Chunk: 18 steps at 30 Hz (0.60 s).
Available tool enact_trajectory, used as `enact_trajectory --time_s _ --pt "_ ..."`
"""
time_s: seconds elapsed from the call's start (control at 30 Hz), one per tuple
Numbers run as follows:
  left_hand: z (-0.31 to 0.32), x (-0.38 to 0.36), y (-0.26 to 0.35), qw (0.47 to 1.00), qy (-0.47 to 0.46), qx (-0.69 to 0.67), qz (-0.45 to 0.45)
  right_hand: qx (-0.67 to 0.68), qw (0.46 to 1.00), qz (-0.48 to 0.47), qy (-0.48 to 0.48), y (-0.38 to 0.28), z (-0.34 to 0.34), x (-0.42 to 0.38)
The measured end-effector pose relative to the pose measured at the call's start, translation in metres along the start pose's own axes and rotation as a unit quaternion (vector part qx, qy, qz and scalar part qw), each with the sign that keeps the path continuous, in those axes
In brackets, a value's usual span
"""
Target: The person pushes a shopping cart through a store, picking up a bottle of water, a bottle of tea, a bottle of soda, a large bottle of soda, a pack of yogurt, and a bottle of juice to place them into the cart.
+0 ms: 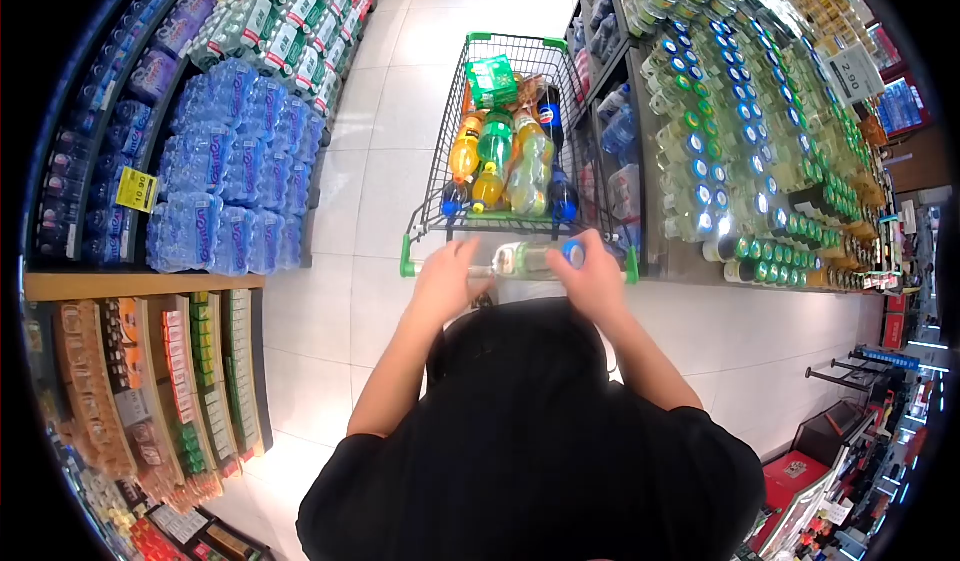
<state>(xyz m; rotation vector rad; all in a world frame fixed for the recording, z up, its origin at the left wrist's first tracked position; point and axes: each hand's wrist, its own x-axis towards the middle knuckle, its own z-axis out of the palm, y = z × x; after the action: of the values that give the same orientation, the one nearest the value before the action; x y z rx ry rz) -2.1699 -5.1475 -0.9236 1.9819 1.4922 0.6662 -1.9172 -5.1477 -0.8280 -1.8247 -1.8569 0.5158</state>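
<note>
Both hands hold a clear bottle with a blue cap [530, 257], lying sideways just above the handle of a shopping cart [437, 161]. My left hand [447, 279] grips its base end. My right hand [592, 281] grips the cap end. The cart's wire basket holds several drink bottles: orange [466, 147], green [495, 139], dark cola [551, 113] and pale yellow [529, 166]. A green packet [492, 79] lies at the cart's far end.
Shelves of bottled drinks [740, 141] line the right side, close to the cart. Blue-wrapped packs of water [235, 166] are stacked on the left. Lower left shelves [150, 381] carry packaged goods. White tiled aisle floor [400, 51] runs ahead of the cart.
</note>
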Motion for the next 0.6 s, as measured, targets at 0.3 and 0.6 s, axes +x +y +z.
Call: enact_trajectory --time_s 0.3,0.6 --pt "0.06 0.034 -0.052 0.963 -0.121 0.12 -0.207 0.248 0.918 0.295 -0.093 0.082 0.082 0.167" --pt "0.051 0.052 -0.059 0.925 -0.239 0.109 -0.273 0.152 0.927 0.34 -0.042 0.164 0.208 0.332"
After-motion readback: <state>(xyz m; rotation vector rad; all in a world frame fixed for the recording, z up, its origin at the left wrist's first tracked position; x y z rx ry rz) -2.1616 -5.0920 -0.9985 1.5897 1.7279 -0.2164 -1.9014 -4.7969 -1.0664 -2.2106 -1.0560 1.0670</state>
